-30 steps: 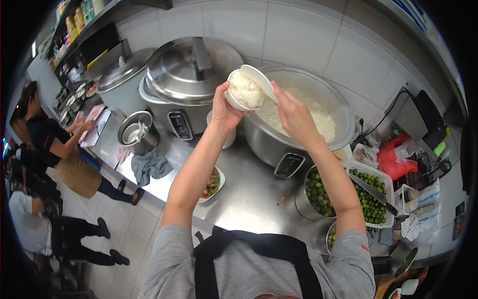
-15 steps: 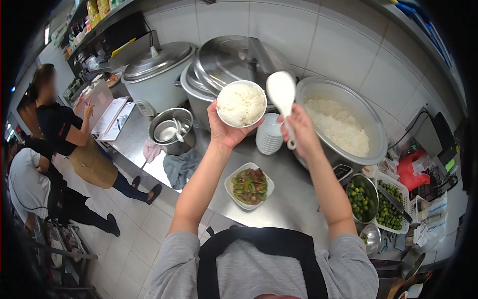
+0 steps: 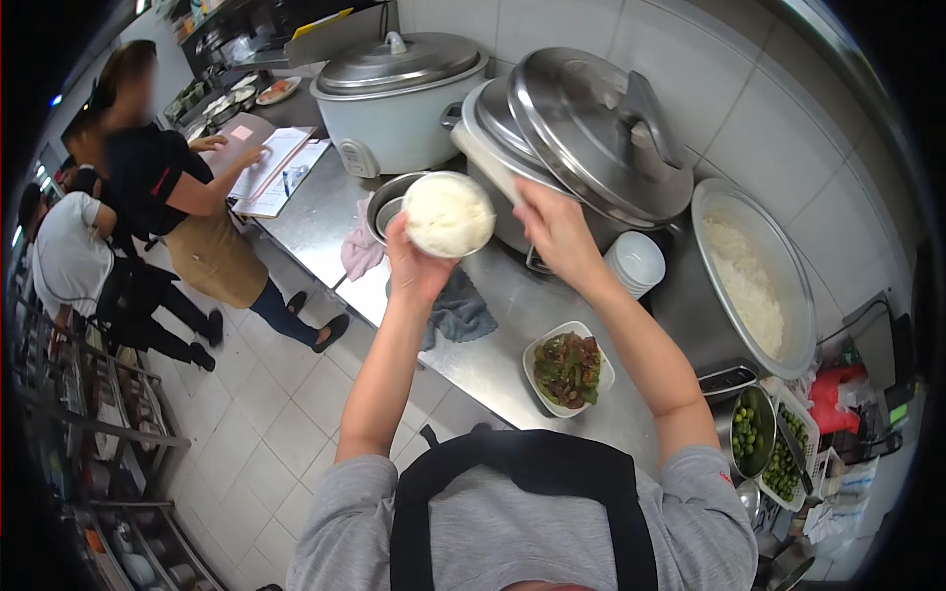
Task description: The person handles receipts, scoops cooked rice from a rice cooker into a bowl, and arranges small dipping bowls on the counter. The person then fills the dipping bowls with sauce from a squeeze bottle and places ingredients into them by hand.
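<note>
My left hand (image 3: 419, 264) holds up a small white bowl of rice (image 3: 449, 215), with its fingers wrapped round the underside. Closed round the handle of a white rice paddle (image 3: 487, 165) is my right hand (image 3: 560, 234), just right of the bowl. The paddle points up and left, blurred, in front of the middle cooker. Below my right forearm, a square white dish of green vegetables and brown pieces (image 3: 567, 368) sits on the steel counter (image 3: 473, 379). A stack of white bowls (image 3: 636, 262) stands beside that forearm.
An open rice cooker (image 3: 754, 286) is at right. The middle cooker's steel lid (image 3: 581, 128) leans on it, and a lidded cooker (image 3: 399, 108) stands left. Behind the bowl are a steel pot (image 3: 382, 202) and cloths (image 3: 461, 310). Green citrus fruits (image 3: 749, 433) lie right. Two co-workers (image 3: 187, 187) stand left.
My view has swung left. The rice bowl and both hands now sit nearer the lidded cooker's side, and the paddle has turned from upright to slanting up and left.
</note>
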`<state>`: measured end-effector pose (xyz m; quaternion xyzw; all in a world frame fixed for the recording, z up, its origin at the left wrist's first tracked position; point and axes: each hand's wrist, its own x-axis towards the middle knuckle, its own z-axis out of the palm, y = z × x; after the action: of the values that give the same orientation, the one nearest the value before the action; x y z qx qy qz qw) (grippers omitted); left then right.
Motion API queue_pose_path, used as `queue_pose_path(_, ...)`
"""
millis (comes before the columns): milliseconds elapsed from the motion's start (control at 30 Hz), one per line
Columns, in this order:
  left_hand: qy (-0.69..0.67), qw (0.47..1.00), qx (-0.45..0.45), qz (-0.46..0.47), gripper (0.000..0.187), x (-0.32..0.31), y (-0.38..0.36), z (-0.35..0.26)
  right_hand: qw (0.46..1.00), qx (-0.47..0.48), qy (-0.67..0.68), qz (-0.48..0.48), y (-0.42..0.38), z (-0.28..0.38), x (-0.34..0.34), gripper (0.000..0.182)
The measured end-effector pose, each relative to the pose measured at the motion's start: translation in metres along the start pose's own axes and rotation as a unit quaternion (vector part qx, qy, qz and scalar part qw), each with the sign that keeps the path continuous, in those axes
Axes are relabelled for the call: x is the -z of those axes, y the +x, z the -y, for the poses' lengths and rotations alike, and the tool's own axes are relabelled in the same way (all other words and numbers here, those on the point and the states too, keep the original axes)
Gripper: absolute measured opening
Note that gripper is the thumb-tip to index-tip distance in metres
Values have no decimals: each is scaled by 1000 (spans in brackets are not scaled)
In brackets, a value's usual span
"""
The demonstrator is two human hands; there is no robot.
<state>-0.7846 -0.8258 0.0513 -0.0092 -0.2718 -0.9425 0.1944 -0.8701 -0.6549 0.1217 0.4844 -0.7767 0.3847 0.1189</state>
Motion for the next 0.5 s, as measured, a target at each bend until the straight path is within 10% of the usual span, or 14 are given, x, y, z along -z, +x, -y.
queue_pose_path(67, -15, 999, -45, -25, 73, 29, -15, -20, 999, 10, 31, -28, 28, -18, -25, 27)
queue_pose_path(167, -25, 991, -93, -98, 72, 63, -44, -43, 971, -108, -103, 189, 67, -31, -80, 8)
queue_pose_path(300, -43, 984, -132, -107, 76, 105, -85, -60, 953, 44, -195, 229, 100, -43, -111, 11)
queue_pose_path(500, -28, 965, -151, -211, 74, 144, -172, -79, 908, 62, -363, -202, 131, -58, 95, 38)
